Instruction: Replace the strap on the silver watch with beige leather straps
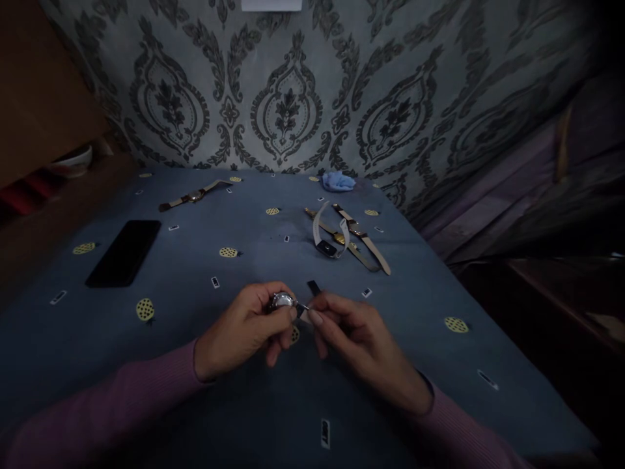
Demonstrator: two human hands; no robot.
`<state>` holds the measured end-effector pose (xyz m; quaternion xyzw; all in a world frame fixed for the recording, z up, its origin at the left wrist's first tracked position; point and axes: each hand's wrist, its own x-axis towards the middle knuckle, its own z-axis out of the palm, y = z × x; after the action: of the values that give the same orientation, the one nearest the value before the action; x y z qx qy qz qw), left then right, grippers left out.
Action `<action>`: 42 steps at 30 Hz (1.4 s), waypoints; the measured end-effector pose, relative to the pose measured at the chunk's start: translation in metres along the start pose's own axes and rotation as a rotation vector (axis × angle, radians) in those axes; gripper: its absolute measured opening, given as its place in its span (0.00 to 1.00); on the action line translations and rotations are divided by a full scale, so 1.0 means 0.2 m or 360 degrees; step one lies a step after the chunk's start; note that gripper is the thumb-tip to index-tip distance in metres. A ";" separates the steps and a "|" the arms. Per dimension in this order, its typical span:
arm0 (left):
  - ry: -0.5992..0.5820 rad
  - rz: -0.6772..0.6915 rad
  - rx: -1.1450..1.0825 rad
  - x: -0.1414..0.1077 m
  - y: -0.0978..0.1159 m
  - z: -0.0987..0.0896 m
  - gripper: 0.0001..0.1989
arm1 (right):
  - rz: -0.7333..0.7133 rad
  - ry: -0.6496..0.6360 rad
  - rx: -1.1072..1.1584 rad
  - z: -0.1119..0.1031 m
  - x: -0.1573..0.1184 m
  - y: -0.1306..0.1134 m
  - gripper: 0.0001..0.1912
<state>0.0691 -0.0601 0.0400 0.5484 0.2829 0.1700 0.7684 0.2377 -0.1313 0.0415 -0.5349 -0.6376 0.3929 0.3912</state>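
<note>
A round silver watch (282, 300) is held in my left hand (251, 324), its thumb and fingers closed round the case. Close beside it, my right hand (359, 335) pinches a thin, light-coloured piece at the watch's right edge; whether this is a tool or part of the watch is too small to tell. A dark strap end (313, 286) sticks up just behind my right fingertips. Both hands are over the front middle of the blue patterned tablecloth (258, 404).
A black phone (125, 254) lies at left, with a strapped watch (195, 195) behind it. Right of centre are a white-banded smartwatch (326, 248), a gold watch (340, 239) and a brown-and-beige strapped watch (375, 250). A blue crumpled cloth (338, 182) lies near the wall.
</note>
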 end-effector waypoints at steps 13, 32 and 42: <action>0.0020 -0.0002 0.0002 0.00 0.01 0.00 0.05 | 0.0047 0.0045 0.0013 0.01 0.00 0.02 0.10; 0.0016 0.0017 -0.0018 0.00 -0.01 -0.01 0.04 | 0.0075 0.0038 0.0055 0.00 0.01 0.01 0.07; 0.0023 0.0046 -0.0002 0.01 -0.02 -0.02 0.04 | 0.0149 0.0065 0.0117 0.01 0.02 0.02 0.08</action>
<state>0.0677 -0.0569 0.0351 0.5508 0.2803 0.1853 0.7641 0.2372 -0.1278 0.0363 -0.5575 -0.5888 0.4229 0.4046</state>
